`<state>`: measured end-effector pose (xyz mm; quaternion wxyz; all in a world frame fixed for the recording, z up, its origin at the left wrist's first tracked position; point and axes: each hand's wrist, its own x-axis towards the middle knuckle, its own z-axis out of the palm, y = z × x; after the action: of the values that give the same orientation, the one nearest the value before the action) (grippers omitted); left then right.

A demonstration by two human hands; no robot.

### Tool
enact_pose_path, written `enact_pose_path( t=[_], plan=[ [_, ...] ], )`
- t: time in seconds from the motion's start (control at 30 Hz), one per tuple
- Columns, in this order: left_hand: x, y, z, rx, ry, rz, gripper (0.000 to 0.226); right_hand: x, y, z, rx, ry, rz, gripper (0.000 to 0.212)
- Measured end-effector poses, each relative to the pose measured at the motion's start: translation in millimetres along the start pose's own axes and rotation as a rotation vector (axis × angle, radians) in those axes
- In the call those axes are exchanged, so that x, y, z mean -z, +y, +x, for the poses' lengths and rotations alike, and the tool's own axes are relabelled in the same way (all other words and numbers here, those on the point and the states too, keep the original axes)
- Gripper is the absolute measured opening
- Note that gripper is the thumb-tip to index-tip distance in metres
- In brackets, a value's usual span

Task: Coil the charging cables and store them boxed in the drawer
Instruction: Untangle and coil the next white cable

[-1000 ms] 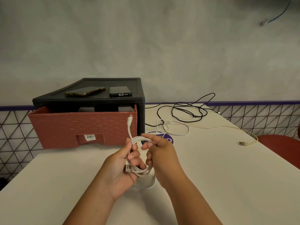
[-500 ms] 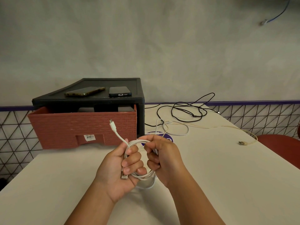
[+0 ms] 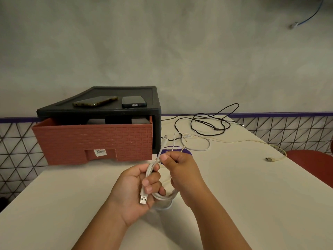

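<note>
white tabletop (image 3: 63, 204) carries the work: left hand (image 3: 133, 192) curls its fingers around a nearly coiled white charging cable (image 3: 163, 197), right hand (image 3: 182, 170) pinches its free end. remaining: thin black cable (image 3: 218, 129) and cream cable (image 3: 269, 159) (both uncoiled), boxing, stowing in the open brick-patterned red plastic drawer (image 3: 90, 139). white barcode sticker (image 3: 100, 152) on the drawer front is too small to read.

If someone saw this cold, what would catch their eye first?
Both hands at centre: the left hand and right hand grip a half-coiled white cable above the table. Behind them to the left, a brick-red drawer stands pulled out of its black cabinet, two phones on top.
</note>
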<state>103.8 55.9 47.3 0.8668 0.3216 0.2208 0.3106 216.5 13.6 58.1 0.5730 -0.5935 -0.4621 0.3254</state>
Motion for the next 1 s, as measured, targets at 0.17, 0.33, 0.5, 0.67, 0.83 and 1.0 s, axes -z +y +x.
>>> enact_pose_path(
  t=[0.17,0.33,0.5,0.67,0.83,1.0],
  plan=[
    [1,2,-2,0.038,0.024,0.052,0.02,0,5,3,-0.003,0.011,-0.088,0.034],
    [1,-3,0,0.021,0.095,0.105,0.024,0,9,5,0.031,0.026,-0.159,0.039],
    [-2,-4,2,-0.081,0.185,0.048,0.03,-7,10,7,0.103,0.049,-0.168,0.022],
    [2,4,1,-0.134,0.275,0.014,0.031,-13,17,3,0.428,0.052,-0.48,0.03],
    [2,4,1,-0.125,0.336,0.109,0.028,-14,18,1,0.51,-0.155,-0.667,0.046],
    [3,1,2,-0.102,0.312,0.12,0.028,-14,22,4,0.443,-0.103,-0.75,0.062]
  ],
)
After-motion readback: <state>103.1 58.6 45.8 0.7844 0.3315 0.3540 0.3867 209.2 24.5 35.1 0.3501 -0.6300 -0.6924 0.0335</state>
